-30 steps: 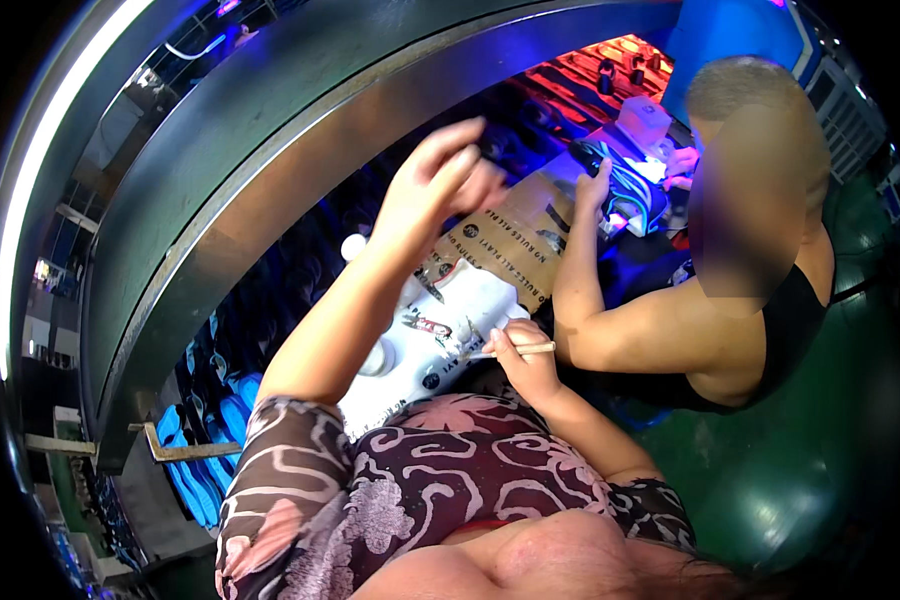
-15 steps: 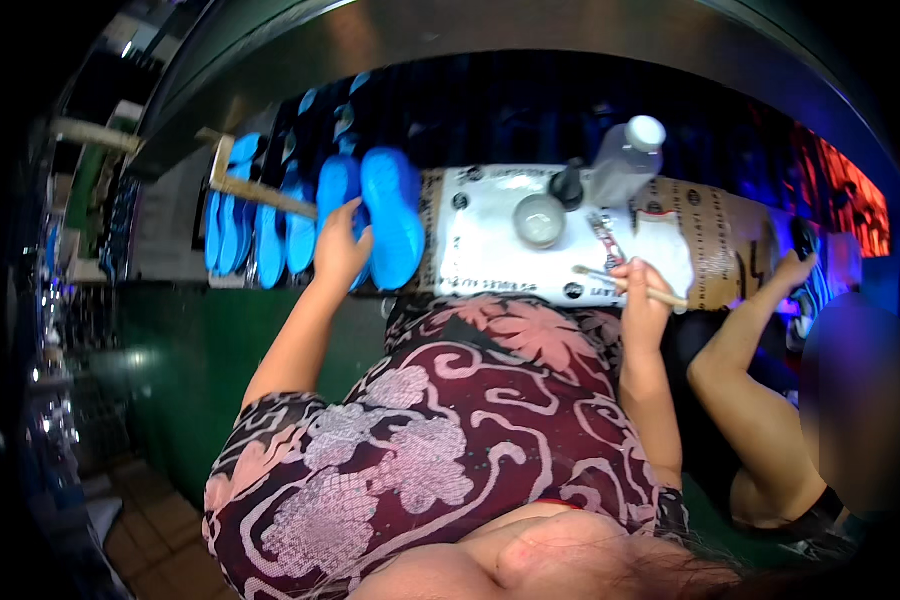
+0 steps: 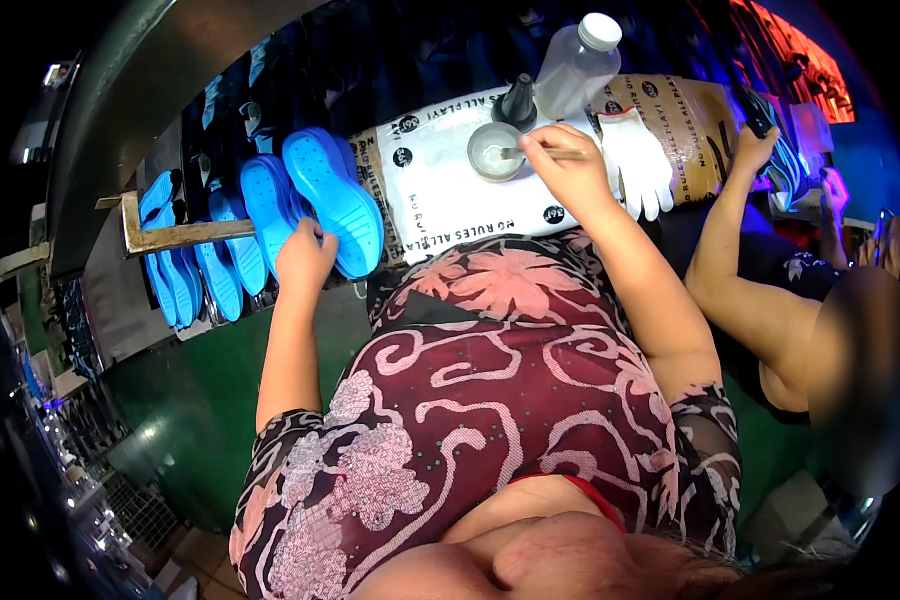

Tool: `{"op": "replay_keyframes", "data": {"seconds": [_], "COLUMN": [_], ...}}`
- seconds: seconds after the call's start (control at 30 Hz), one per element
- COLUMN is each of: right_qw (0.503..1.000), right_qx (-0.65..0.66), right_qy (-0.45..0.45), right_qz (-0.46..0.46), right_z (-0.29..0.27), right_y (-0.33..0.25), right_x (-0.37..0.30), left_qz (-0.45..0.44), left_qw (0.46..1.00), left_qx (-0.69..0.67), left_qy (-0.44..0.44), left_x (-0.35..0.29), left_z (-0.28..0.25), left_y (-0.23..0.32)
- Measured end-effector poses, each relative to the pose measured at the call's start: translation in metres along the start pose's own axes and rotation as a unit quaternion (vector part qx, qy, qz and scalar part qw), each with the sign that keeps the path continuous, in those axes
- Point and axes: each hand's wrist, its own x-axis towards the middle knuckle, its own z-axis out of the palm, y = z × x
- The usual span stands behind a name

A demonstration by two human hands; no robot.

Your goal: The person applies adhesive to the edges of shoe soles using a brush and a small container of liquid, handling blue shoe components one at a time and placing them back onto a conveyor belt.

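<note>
Blue shoe soles, [image 3: 332,203] two large ones side by side, toward the left end of the bench [image 3: 140,325], lower ends by its near edge. Left hand [image 3: 306,255] on the lower end of the left one, fingers mostly curled in; contact side hidden, can't tell if it grips. More blue soles [image 3: 220,280] farther left, wooden bar [image 3: 195,236] across them. Right hand [image 3: 568,165] nearly closed, pinching a thin brush [image 3: 572,154], tip at the right rim of a round bowl [image 3: 494,166]; can't tell if it touches the contents. Bowl sits on a white printed sheet [image 3: 435,195], mid-bench. Dark nozzle bottle [image 3: 516,103] and clear white-capped bottle [image 3: 576,72] just behind, toward the far edge. White glove [image 3: 638,155] right of the right hand, brown printed sheet [image 3: 695,130] beside it. Co-worker's hand [image 3: 755,150] near right end, on a dark item [image 3: 757,116].
</note>
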Motion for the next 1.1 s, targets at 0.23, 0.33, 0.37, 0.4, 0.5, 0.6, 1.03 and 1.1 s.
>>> {"op": "replay_keyframes", "data": {"seconds": [0.23,0.33,0.37,0.4,0.5,0.6,1.03,1.1], "right_qw": [0.988,0.988,0.995,0.999,0.997,0.985,0.969,0.986], "right_qx": [-0.135,-0.128,-0.085,-0.042,0.051,0.099,0.241,0.163], "right_qy": [-0.054,-0.052,-0.04,-0.027,0.006,0.002,0.033,0.003], "right_qz": [-0.056,-0.07,-0.041,-0.011,0.054,0.14,0.037,-0.027], "right_z": [0.02,0.016,0.013,0.008,0.002,-0.008,-0.041,-0.043], "right_y": [0.021,0.02,0.016,0.008,0.005,-0.009,-0.067,-0.085], "right_x": [0.01,0.012,0.011,0.009,0.0,-0.01,-0.037,-0.044], "left_qz": [-0.009,-0.036,-0.089,-0.138,-0.219,-0.257,0.133,0.148], "left_qw": [0.998,0.978,0.927,0.846,0.655,0.558,0.777,0.781], "left_qx": [-0.062,-0.201,-0.363,-0.514,-0.702,-0.779,-0.615,-0.604], "left_qy": [0.02,0.037,0.001,-0.034,-0.171,-0.123,0.013,0.058], "left_x": [-0.006,-0.007,-0.008,-0.008,-0.011,-0.029,-0.031,-0.031], "left_z": [-0.003,-0.002,0.003,0.008,-0.004,-0.039,-0.036,-0.035], "left_y": [0.003,-0.008,-0.012,-0.014,-0.017,0.034,0.146,0.158]}}
